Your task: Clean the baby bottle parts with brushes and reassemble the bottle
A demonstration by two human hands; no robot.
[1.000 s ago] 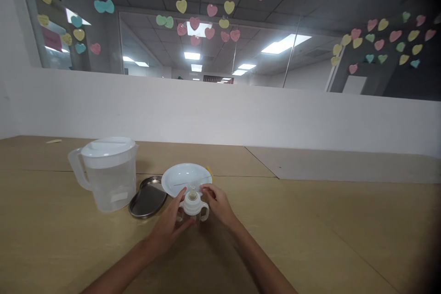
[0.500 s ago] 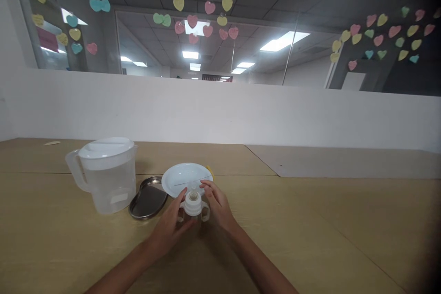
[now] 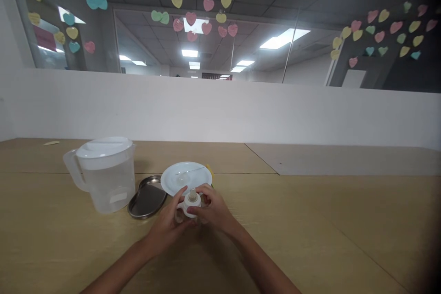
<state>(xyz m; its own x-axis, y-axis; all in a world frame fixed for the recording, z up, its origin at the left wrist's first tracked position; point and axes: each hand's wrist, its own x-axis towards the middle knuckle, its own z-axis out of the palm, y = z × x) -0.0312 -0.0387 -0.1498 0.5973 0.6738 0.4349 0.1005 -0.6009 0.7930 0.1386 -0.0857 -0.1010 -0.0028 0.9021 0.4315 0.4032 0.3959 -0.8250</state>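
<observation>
A baby bottle (image 3: 192, 198) is held by left hand (image 3: 168, 220) and right hand (image 3: 215, 210). Probably light and stiff, it is best steadied below the right hand's grip.

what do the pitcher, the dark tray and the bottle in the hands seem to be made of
Pitcher: likely plastic, its wall milky and see-through. Dark tray: probably polished steel; the rim has a metallic gleam. Bottle: the white collar looks like smooth plastic; the translucent teat may be silicone or rubber.

Bare hands (image 3: 168, 221), slim bare forearms (image 3: 127, 259)
</observation>
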